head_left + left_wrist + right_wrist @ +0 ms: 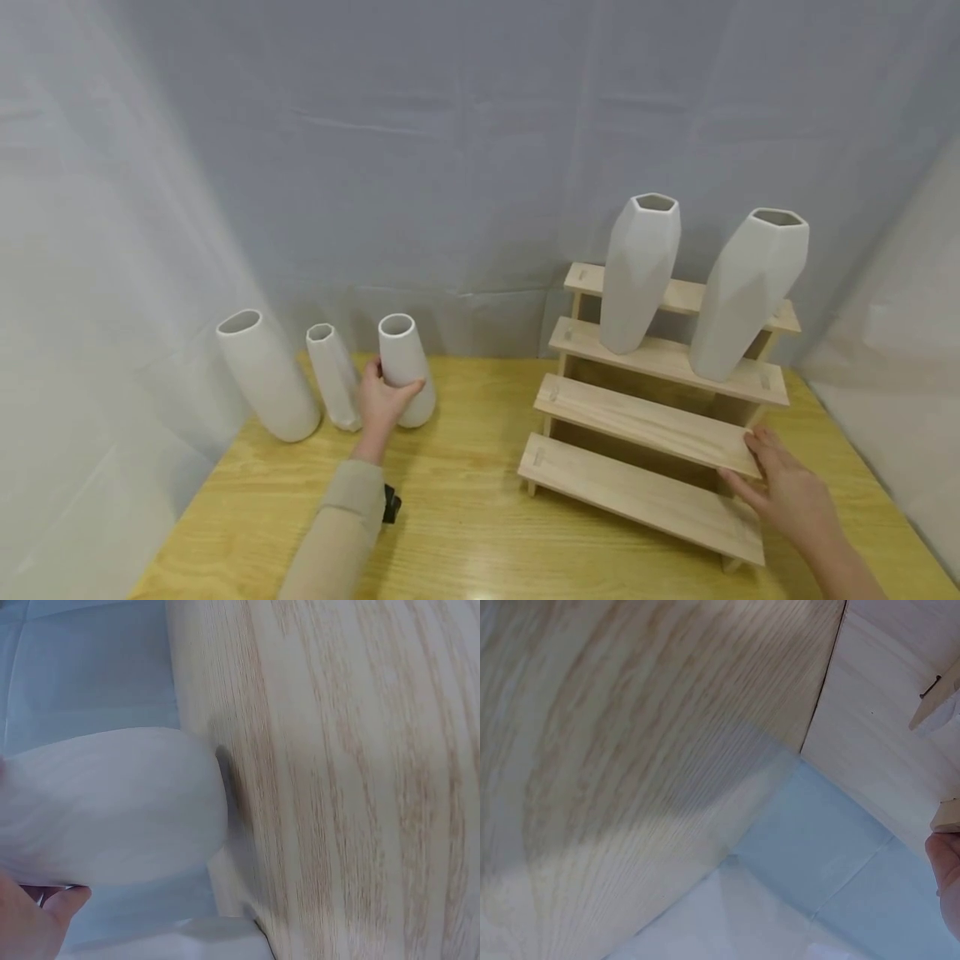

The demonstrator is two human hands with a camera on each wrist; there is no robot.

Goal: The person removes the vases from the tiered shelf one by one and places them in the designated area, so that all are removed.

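Note:
My left hand [384, 398] grips a smooth, round white vase [408, 367], thumb across its front. In the left wrist view the white vase [120, 806] lies sideways across the picture, its base close to the tabletop; whether it touches I cannot tell. Just left of it stand a slim faceted white vase [335, 379] and a wider white vase [272, 379]. On the right my right hand [795, 492] pinches the right end of the second-lowest step of a wooden stepped display stand [637, 421]. The right wrist view catches part of that hand [949, 877] at the board's end.
Two tall faceted white vases, one on the left [640, 275] and one on the right [750, 292], stand on the stand's third step up. The wood-grain table [465, 517] lies under everything. Pale sheeting [420, 167] hangs behind and at both sides.

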